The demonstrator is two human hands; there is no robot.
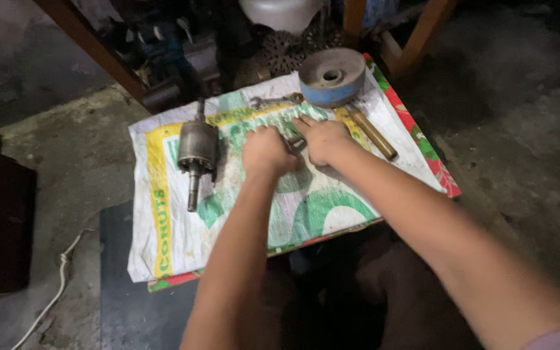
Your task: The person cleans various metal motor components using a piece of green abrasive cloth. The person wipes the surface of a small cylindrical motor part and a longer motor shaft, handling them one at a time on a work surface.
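Both my hands meet over a white, green and yellow woven sack (319, 207) spread on the floor. My left hand (266, 153) is closed into a fist on a small metal part (295, 144) that shows between the two hands. My right hand (324, 139) grips the same part from the right, one finger stretched toward the sack's far edge. What the part is stays hidden by the fingers. A grey motor rotor with a shaft (196, 153) lies on the sack left of my left hand.
A round blue and grey disc (332, 76) sits at the sack's far edge, a spanner (273, 100) beside it and a wooden tool handle (372, 133) to the right. Wooden legs and dark machine parts crowd the back. A white cord (56, 291) lies on the concrete floor at left.
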